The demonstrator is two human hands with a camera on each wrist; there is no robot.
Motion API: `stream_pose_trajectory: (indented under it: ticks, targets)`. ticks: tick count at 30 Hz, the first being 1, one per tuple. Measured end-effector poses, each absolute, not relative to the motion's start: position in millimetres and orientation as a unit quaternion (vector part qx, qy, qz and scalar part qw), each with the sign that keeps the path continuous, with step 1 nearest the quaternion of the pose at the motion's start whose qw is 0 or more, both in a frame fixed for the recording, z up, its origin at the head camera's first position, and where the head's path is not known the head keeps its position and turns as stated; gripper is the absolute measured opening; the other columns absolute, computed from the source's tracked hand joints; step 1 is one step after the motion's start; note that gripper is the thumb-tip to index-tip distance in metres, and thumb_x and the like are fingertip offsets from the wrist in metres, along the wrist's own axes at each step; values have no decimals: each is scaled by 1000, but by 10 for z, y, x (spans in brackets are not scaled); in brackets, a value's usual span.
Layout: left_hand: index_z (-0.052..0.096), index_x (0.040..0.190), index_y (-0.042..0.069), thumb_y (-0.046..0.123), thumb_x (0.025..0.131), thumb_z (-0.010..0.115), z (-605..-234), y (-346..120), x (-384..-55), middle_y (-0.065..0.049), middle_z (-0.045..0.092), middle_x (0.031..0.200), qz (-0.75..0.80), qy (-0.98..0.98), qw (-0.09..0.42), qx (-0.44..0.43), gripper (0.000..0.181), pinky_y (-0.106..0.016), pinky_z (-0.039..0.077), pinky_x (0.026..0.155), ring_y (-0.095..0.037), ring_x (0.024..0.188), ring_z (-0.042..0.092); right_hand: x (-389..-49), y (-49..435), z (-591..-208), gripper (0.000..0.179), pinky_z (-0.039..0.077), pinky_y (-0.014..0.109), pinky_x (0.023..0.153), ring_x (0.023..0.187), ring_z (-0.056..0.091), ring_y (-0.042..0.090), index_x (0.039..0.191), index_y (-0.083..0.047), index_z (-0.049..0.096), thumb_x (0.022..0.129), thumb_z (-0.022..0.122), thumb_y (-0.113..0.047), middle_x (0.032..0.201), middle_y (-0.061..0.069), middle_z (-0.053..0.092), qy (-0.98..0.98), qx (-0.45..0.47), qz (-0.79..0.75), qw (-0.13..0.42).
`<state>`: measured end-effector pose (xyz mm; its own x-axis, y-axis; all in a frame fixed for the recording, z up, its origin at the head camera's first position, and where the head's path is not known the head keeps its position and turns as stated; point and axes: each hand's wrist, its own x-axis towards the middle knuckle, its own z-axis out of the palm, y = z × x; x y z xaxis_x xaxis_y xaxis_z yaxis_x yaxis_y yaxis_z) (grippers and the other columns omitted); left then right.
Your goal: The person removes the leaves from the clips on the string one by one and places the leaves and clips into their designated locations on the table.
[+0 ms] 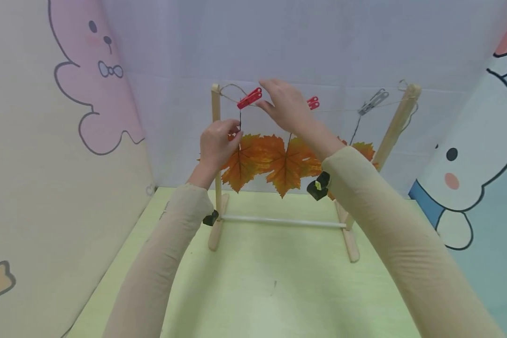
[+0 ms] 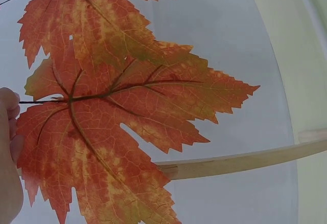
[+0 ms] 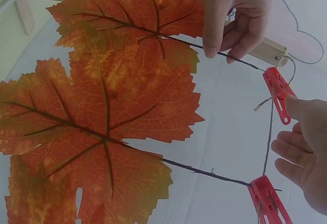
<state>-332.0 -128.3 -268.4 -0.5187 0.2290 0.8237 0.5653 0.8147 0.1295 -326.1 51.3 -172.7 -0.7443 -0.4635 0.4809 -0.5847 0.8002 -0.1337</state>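
My left hand [image 1: 219,143] pinches the dark stem [image 3: 237,60] of the leftmost orange maple leaf [image 1: 238,169]. A red clothespin [image 1: 249,98] grips the top of that stem at the twine line. My right hand [image 1: 288,105] is at the clothespin's handle end, thumb and forefinger spread apart. In the right wrist view its thumb [image 3: 296,106] overlaps the handle tip, and the other fingers are loosely bent. Beside it, a second red clothespin [image 3: 268,201] holds another leaf [image 3: 107,132]. The left wrist view shows the leaf [image 2: 102,111] hanging from the fingers' side.
A wooden frame with a left post [image 1: 216,105], right post [image 1: 399,119] and white crossbar [image 1: 283,220] stands on the pale green table [image 1: 253,272]. A grey clothespin [image 1: 372,102] hangs on the twine at right, holding a leaf stem. Cartoon-printed walls stand on both sides.
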Motion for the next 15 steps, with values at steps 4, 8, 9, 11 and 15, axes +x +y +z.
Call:
stream_pose_trajectory:
  ticks: [4, 8, 9, 11, 15]
  targets:
    - [67, 92, 1, 14, 83, 65, -2687, -1282, -3329, -9, 69, 80, -193, -848, 434, -238, 16, -31, 50, 61, -23, 72, 62, -3270, 503, -1712, 51, 31, 35, 104, 126, 39, 26, 136, -1, 39, 92, 52, -24, 136, 14, 43, -926, 281, 138, 210]
    - [67, 91, 1, 13, 82, 66, -2691, -1285, -3331, -9, 69, 80, -190, -843, 441, -242, 14, -32, 49, 60, -23, 70, 61, -3276, 480, -1696, 49, 31, 35, 104, 126, 39, 26, 134, -1, 42, 92, 53, -24, 135, 14, 45, -924, 287, 141, 210]
    - [67, 91, 1, 13, 82, 66, -2693, -1286, -3331, -9, 69, 80, -189, -843, 442, -242, 14, -31, 50, 61, -23, 70, 61, -3278, 473, -1694, 48, 32, 35, 103, 125, 40, 26, 132, 0, 43, 92, 53, -23, 134, 14, 46, -923, 290, 142, 211]
    - [66, 91, 1, 13, 83, 66, -2693, -1288, -3323, -9, 69, 80, -186, -844, 442, -240, 14, -31, 50, 61, -23, 70, 61, -3281, 462, -1693, 45, 33, 36, 102, 123, 43, 27, 130, 0, 46, 92, 53, -23, 131, 15, 49, -920, 296, 140, 214]
    - [67, 92, 1, 14, 83, 66, -2693, -1288, -3306, -9, 69, 82, -184, -847, 439, -236, 16, -30, 50, 62, -23, 71, 61, -3279, 450, -1700, 39, 37, 35, 99, 117, 48, 27, 125, 0, 51, 91, 54, -20, 124, 14, 55, -915, 302, 145, 223]
